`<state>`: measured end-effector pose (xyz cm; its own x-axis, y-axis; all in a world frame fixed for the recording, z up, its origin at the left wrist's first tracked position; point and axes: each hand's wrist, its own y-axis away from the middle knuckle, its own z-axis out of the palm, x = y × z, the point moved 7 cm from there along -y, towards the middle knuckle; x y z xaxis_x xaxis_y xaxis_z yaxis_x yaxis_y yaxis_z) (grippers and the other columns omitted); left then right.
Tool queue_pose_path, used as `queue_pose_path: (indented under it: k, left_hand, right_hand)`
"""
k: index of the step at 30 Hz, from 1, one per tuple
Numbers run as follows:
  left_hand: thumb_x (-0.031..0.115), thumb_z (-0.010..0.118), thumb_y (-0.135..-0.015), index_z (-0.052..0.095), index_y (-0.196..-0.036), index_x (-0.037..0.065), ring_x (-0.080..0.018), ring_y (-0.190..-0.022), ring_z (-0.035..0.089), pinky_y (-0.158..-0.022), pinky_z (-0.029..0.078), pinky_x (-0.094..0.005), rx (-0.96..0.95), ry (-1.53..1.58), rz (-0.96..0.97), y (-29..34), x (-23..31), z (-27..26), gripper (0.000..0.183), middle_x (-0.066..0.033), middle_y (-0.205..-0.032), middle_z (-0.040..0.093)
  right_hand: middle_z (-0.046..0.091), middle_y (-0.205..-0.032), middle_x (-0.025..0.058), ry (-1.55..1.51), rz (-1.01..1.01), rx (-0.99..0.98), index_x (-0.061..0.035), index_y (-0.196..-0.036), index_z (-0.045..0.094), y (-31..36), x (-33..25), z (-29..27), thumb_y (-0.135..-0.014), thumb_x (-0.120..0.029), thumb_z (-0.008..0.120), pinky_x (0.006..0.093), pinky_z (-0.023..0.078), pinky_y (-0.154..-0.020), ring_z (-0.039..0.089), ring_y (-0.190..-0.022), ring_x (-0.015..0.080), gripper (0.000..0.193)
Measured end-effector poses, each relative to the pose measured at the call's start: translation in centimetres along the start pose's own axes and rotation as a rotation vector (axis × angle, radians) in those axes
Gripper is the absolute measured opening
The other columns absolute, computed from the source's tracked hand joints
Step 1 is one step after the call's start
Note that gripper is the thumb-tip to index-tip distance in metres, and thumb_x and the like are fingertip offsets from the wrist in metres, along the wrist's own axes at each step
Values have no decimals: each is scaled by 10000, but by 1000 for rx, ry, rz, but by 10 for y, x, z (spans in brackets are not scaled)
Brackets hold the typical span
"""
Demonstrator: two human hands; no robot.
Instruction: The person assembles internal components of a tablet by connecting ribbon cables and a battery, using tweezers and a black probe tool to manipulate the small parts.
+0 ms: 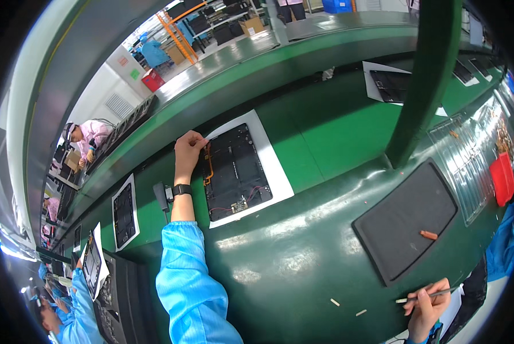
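Observation:
An opened tablet housing (237, 166) with a black inside, an orange flex cable (209, 163) and a small circuit board near its lower edge lies on a white sheet (275, 172). At its upper left corner, my left hand (189, 150) has thumb and fingers pinched together; whatever is between them is too small to make out. Far from the tablet, at the lower right, my right hand (426, 307) is closed round thin dark tweezers (441, 292). A small pale strip (403, 300) shows at their tip. Two similar pale strips (335, 302) lie on the bench to the left.
A black tray (406, 223) holds a small orange-brown piece (428, 235). Beyond it are a clear ribbed tray (460, 166) and a red scoop-like container (502, 179). A green post (423, 92) rises at the right. More tablets (125, 212) lie along the green belt. Co-workers sit at the left.

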<state>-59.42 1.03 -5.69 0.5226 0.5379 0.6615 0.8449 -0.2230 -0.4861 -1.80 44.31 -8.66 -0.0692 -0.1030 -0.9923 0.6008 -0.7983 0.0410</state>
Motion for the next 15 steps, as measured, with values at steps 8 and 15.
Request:
queue_pose_path:
  k: [8, 15]
  left_hand:
    - [30, 701, -831, 735, -973, 7, -242, -920, 683, -762, 525, -343, 7, -285, 160, 39, 27, -26, 148, -104, -990, 700]
    - [77, 668, -881, 734, -1104, 32, -324, -1010, 647, -902, 510, -382, -78, -187, 26, 54, 24, -23, 236, -125, -1098, 651]
  right_hand:
    - [634, -712, 146, 67, -49, 20, -53, -937, 411, -9, -1, 4, -967, -67, 642, 224, 433, -364, 582, -444, 143, 234]
    - [654, -740, 142, 83, -40, 13, -51, -941, 440, -11, 7, 2, -977, -34, 617, 210, 439, -394, 590, -467, 129, 181]
